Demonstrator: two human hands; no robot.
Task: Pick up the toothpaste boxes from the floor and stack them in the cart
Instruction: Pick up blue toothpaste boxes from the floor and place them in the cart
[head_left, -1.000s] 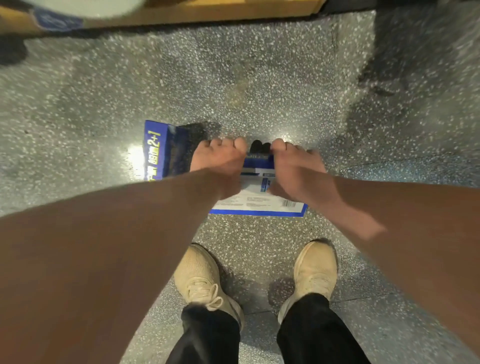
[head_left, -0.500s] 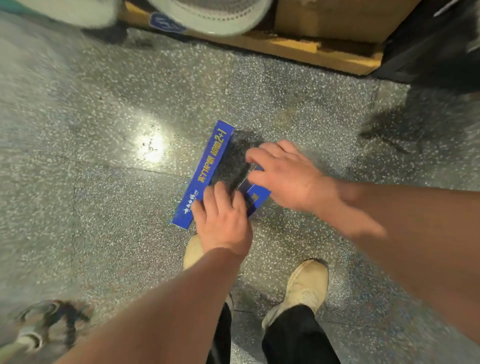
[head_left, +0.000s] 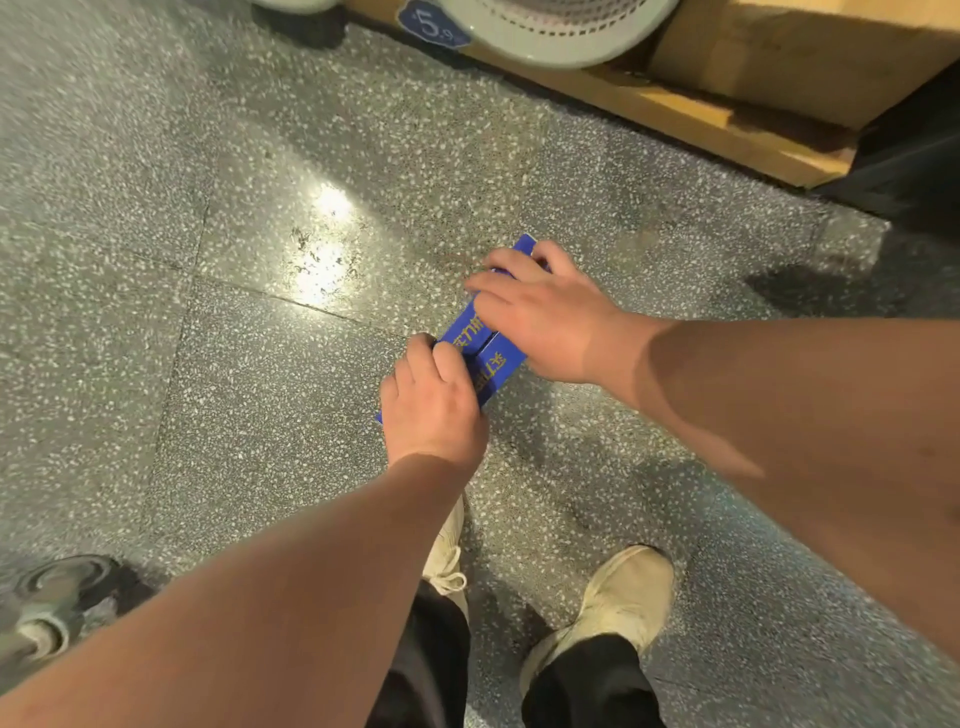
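Two long blue toothpaste boxes with yellow lettering lie pressed side by side, slanting over the speckled floor. My left hand grips their near end, fingers curled over the top. My right hand clasps the far end from above, and a blue corner pokes out past its fingers. Both hands cover most of the boxes. No cart body shows.
A wooden pallet with a cardboard box runs along the top right. A pale green basket with a price tag sits at the top. A caster wheel is at the lower left. My two beige shoes stand below.
The boxes have been brought together side by side. My right hand has slid to the far end and my left hand to the near end. The view has shifted left and up.
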